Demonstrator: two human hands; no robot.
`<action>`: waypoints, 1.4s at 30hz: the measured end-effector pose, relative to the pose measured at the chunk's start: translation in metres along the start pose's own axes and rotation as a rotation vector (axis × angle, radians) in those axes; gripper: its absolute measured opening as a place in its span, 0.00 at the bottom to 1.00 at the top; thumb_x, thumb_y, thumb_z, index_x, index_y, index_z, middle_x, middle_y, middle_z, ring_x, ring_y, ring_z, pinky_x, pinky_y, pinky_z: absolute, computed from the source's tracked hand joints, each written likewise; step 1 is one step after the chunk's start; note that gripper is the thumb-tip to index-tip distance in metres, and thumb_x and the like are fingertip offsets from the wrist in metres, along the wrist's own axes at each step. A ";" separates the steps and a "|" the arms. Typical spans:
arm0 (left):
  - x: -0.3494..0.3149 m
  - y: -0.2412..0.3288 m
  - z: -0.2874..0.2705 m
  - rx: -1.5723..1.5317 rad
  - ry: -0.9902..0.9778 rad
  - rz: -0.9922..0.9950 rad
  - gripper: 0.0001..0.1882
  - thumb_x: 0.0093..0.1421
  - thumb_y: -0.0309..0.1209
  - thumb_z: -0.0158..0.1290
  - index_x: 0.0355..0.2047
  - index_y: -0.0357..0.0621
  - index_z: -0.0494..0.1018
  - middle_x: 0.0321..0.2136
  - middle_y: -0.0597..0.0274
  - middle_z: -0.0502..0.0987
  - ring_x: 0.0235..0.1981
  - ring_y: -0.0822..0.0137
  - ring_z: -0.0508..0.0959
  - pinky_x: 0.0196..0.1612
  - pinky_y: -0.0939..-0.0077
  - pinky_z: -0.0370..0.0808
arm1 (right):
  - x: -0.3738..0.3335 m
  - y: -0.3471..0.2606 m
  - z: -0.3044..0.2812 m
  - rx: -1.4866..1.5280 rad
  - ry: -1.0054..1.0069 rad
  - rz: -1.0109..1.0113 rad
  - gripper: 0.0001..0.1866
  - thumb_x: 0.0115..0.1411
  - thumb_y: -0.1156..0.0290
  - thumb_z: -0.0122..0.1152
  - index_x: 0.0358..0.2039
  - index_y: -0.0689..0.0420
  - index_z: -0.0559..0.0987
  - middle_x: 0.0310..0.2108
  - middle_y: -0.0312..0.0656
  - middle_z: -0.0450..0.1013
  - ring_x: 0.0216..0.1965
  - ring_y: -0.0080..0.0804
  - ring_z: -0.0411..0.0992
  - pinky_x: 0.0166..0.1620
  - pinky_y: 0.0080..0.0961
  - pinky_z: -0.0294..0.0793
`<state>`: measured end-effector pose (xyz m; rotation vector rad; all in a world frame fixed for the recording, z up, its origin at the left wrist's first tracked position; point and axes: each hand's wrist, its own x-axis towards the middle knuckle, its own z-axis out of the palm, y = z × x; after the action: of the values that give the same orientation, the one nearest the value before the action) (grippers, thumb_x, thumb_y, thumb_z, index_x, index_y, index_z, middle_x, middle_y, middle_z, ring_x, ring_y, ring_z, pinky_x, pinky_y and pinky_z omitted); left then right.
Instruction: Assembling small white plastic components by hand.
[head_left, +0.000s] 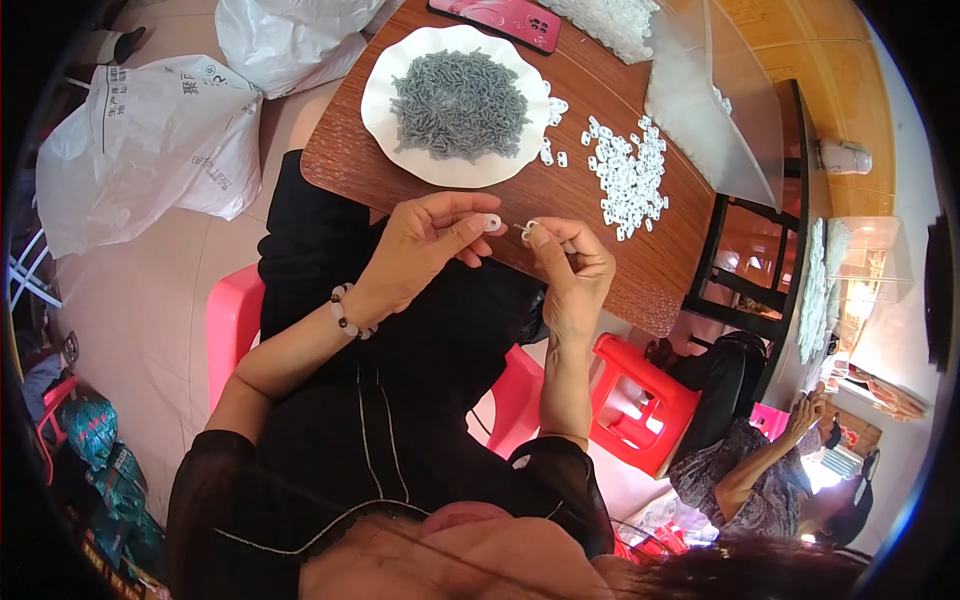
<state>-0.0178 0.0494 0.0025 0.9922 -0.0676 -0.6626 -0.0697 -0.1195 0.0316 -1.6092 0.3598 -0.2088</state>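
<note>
Above my lap, by the table's near edge, my left hand pinches a small white plastic piece with a hole between thumb and forefinger. Just to its right, my right hand pinches a second small white piece, with a thin grey bit sticking out toward the left. The two pieces are apart. Beyond my hands stands a scalloped white plate heaped with tiny grey rod-like pieces; whether they are springs or screws is too small to tell. Loose white pieces lie scattered right of the plate.
A pink phone lies at the wooden table's far side. Clear-walled bins of white parts stand at right. White sacks fill the floor at left. A red stool and another person are at lower right.
</note>
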 end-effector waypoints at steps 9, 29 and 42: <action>0.002 -0.009 0.002 -0.003 -0.026 0.008 0.14 0.62 0.29 0.52 0.46 0.37 0.73 0.31 0.64 0.78 0.30 0.78 0.75 0.32 0.86 0.72 | 0.000 0.007 0.001 0.453 -0.140 0.157 0.05 0.59 0.74 0.57 0.34 0.63 0.76 0.28 0.37 0.75 0.25 0.16 0.68 0.29 0.12 0.65; 0.003 -0.016 0.006 0.132 0.003 0.145 0.15 0.60 0.26 0.53 0.48 0.37 0.72 0.35 0.64 0.78 0.29 0.81 0.74 0.30 0.87 0.71 | 0.002 0.015 0.001 0.604 -0.227 0.301 0.06 0.61 0.72 0.54 0.35 0.62 0.73 0.27 0.37 0.71 0.26 0.21 0.68 0.30 0.16 0.68; 0.001 -0.022 0.012 0.396 -0.008 0.373 0.09 0.60 0.25 0.52 0.40 0.36 0.76 0.29 0.63 0.75 0.24 0.78 0.72 0.27 0.87 0.70 | 0.003 0.015 0.000 0.699 -0.183 0.289 0.06 0.60 0.72 0.55 0.35 0.62 0.75 0.28 0.37 0.74 0.25 0.20 0.70 0.30 0.14 0.71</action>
<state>-0.0317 0.0318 -0.0088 1.3145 -0.3936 -0.3128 -0.0687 -0.1207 0.0163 -0.8663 0.3261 0.0383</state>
